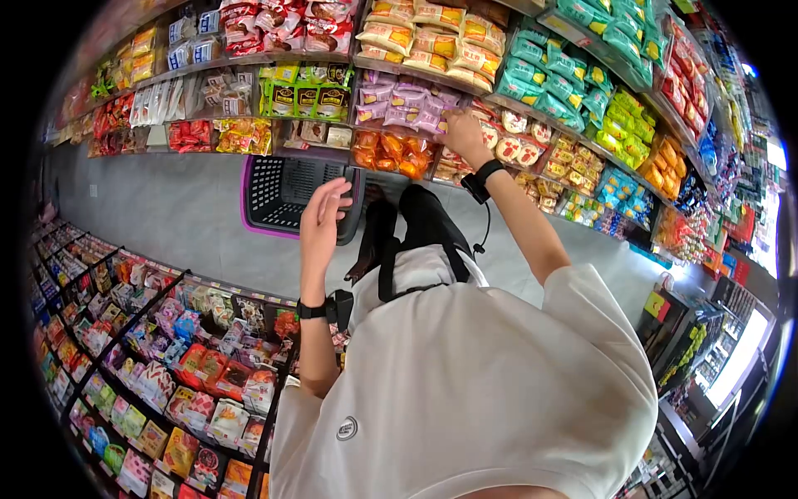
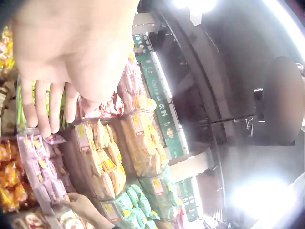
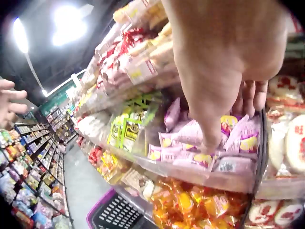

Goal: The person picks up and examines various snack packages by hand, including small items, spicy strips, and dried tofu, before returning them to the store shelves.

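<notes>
My right hand (image 1: 467,137) reaches into a shelf bin of small purple snack packets (image 1: 405,101). In the right wrist view its thumb lies over the purple packets (image 3: 186,155). The fingers (image 3: 249,98) reach down at the bin's right end, their tips hidden behind packets, one of which tilts up between them and the thumb. I cannot tell whether this hand grips a packet. My left hand (image 1: 322,214) is raised above a dark shopping basket (image 1: 248,198) with a purple rim, its fingers loosely extended and holding nothing; the left wrist view shows its palm side.
Beside the purple packets are bins of orange-wrapped snacks (image 1: 392,152), green-and-black packets (image 1: 306,93) and round white crackers (image 1: 517,150). Teal bags (image 1: 553,75) fill a bin at upper right. Behind me stands another packed shelf (image 1: 199,366), across a grey floor (image 1: 158,208).
</notes>
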Demonstrator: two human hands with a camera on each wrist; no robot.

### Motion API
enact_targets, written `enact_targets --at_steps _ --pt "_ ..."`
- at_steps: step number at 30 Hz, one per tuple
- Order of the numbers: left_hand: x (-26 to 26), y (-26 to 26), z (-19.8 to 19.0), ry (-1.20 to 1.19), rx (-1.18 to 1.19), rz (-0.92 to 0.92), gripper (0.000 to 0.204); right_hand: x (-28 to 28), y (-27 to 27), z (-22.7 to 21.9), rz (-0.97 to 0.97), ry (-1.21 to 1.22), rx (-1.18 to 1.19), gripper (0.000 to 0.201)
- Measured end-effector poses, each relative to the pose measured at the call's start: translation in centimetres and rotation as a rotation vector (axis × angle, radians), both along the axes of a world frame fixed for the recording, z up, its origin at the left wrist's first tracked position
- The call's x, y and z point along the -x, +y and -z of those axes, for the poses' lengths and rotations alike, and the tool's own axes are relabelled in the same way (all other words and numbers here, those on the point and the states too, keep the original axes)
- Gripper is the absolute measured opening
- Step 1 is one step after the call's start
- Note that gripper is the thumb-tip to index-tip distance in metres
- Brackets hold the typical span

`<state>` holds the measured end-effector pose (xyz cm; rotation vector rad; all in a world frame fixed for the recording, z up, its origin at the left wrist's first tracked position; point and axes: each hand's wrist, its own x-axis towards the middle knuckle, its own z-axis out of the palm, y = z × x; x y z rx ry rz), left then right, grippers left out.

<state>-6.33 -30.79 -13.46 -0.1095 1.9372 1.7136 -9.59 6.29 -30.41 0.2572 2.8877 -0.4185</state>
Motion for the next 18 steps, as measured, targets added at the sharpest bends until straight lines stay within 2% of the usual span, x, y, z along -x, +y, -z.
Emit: enact_targets --at_steps 5,6,7,8,9,10,11,13,14,16,18 --pt "-1.1 -1.8 -0.2 0.059 0.077 -0.114 0.033 1.5 0.0 6.0 -0.043 -0.167 -0.222 0.050" --pt "-1.3 -2.3 -0.1 0.080 0.093 -0.150 0.032 1.6 0.1 7.2 -0.084 -0.140 -0.299 0.063" --pt "-1.5 -3.0 0.1 0.083 0.093 -0.219 0.032 1.7 -0.7 7.1 -0.034 -0.149 -0.269 0.069" --pt "-1.9 -3.7 0.4 0.089 0.093 -0.229 0.031 1.9 -0.7 7.4 -0.126 -0.119 -0.283 0.068" --pt "-2.5 -4.2 0.7 0.096 0.093 -0.250 0.030 2.2 -1.2 6.5 -0.125 -0.191 -0.221 0.057" --pt "-2.9 -4.7 0.8 0.105 0.094 -0.347 0.030 2.1 -1.2 7.3 -0.219 -0.196 -0.244 0.043" --pt "-3.2 -5.3 0.7 0.106 0.105 -0.361 0.029 2.1 -0.3 10.1 -0.277 -0.123 -0.232 0.030" --pt "-4.1 -7.0 -0.3 0.103 0.148 -0.414 0.025 2.2 0.0 10.8 -0.309 -0.175 -0.214 0.027" --pt "-4.5 -7.8 -0.4 0.123 0.166 -0.502 0.025 2.5 0.8 11.7 -0.357 -0.275 -0.189 0.037" --pt "-6.2 -9.5 -0.4 0.225 0.253 -0.539 0.026 2.8 -1.0 7.2 -0.275 -0.159 -0.063 0.046" --pt "-8.2 -10.9 -1.5 0.270 0.391 -0.626 0.024 3.9 0.9 8.0 -0.436 -0.292 -0.163 0.043"
